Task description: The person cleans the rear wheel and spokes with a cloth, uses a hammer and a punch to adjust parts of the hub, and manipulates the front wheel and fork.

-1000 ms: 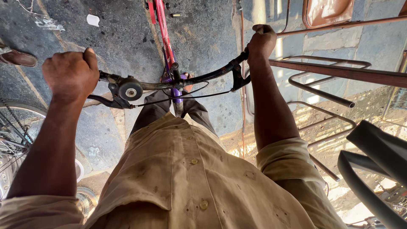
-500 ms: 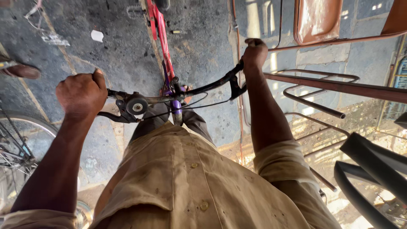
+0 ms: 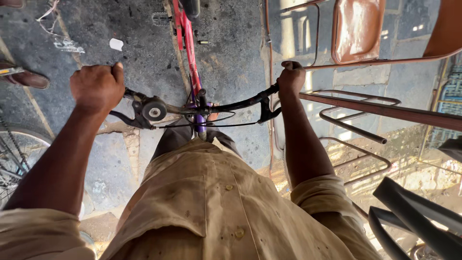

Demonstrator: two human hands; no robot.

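I stand over a red-framed bicycle (image 3: 186, 38) and look down at its black handlebar (image 3: 231, 104). My left hand (image 3: 97, 86) is wrapped around the left grip. My right hand (image 3: 290, 77) is closed around the right grip. A round silver bell (image 3: 154, 110) sits on the bar just right of my left hand, and black brake levers (image 3: 268, 113) hang below the bar. The stem has a purple part (image 3: 199, 119). My tan shirt (image 3: 216, 207) fills the lower middle of the view and hides the front wheel.
A rusty metal rack (image 3: 365, 110) and a brown seat (image 3: 357, 29) stand close on the right. Dark tyres (image 3: 414, 221) lie at the lower right. Another bicycle wheel (image 3: 19, 154) is at the left, a person's shoe (image 3: 26, 79) above it. The ground is stained concrete.
The view has shifted so the handlebar and both hands sit lower and further right in the frame. Both hands keep hold of the grips.
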